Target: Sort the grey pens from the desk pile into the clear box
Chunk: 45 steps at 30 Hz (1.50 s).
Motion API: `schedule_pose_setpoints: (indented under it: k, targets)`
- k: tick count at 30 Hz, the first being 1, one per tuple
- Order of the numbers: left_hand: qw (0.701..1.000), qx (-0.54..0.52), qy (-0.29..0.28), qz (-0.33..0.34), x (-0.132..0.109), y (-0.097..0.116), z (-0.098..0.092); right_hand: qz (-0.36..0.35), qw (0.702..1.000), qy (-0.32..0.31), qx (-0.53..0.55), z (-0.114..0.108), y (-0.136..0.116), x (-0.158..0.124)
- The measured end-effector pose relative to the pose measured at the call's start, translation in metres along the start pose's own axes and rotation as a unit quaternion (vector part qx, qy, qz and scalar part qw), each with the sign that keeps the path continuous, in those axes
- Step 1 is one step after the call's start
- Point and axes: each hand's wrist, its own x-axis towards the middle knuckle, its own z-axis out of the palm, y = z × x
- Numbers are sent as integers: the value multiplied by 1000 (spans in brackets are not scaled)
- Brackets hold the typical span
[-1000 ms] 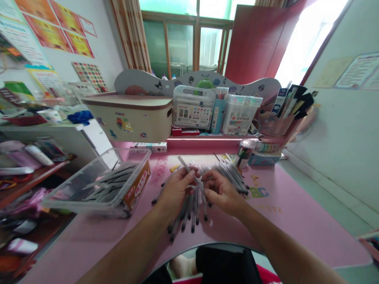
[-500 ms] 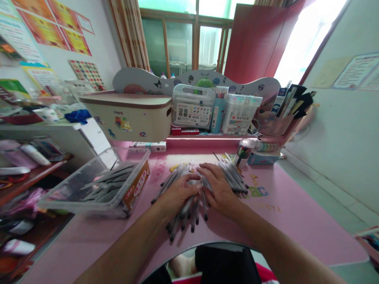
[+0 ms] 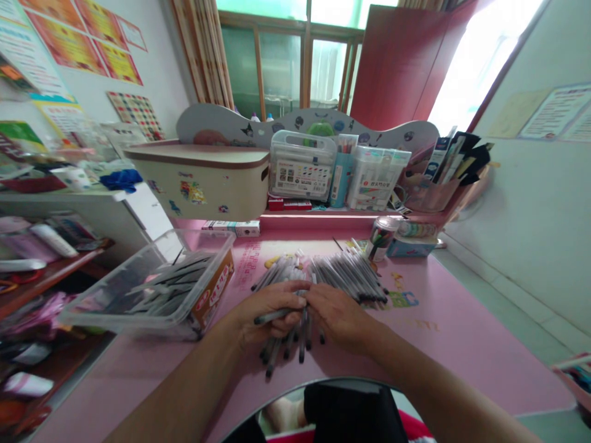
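Observation:
My left hand [image 3: 270, 311] is closed around a clear pen [image 3: 272, 316] with a dark end, which points left across the fingers. My right hand [image 3: 339, 315] meets it fingertip to fingertip, its fingers curled down; whatever they pinch is hidden. Under and in front of both hands lies a loose heap of pens [image 3: 273, 358], dark ends toward me. Behind my right hand a row of similar pens [image 3: 348, 274] is spread side by side. More pens [image 3: 277, 271] lie behind my left hand.
A clear plastic bin [image 3: 115, 320] of grey pen-like pieces stands on the pink desk [image 3: 443, 357] at left. A jar of pens [image 3: 381, 239] and a blue box [image 3: 409, 247] stand at the back right. The shelf behind carries a lidded storage box [image 3: 203, 184] and marker cases [image 3: 302, 169].
My left hand has turned and closed around a pen, now lying crosswise. My right hand has drawn slightly toward me, its fingers curling down, uncovering more of the row of pens behind.

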Motion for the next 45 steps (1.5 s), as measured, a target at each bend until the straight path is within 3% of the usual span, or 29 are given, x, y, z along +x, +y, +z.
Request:
schedule_pose_setpoints:
  k: [4, 15, 18, 20, 23, 26, 29, 37, 40, 45]
  targets:
    - [1000, -3, -20, -12, -1, 1, -2, 0, 1000, -3, -29, 0, -2, -1]
    - [998, 21, -56, -18, -3, -3, -11, 16, 998, -54, 41, -16, -4, 0]
    - [998, 44, -39, 17, -3, -1, -10, 48, 993, 11, 108, -16, 3, -1]
    - [998, 40, -16, 50, -3, 0, -6, 110, 972, 92, 184, -15, 8, -1]
    - [989, -2, 73, 125, 1, 1, 1, 211, 905, 181, 321, -13, 13, 0]
    - [964, -25, 175, 199, 9, -2, 5, 281, 837, 137, 449, -9, 16, 3]
    - [938, -33, 237, 252, 16, -4, 4, 320, 797, 59, 509, -5, 17, 5]
    - [913, -36, 272, 301, 18, -4, 5, 356, 748, 45, 558, 1, 16, 5]
    - [910, -24, 283, 303, 19, -6, 7, 340, 729, 70, 590, 5, 16, 6]
    - [905, -26, 296, 305, 20, -6, 12, 327, 744, 109, 573, 13, 18, 6]
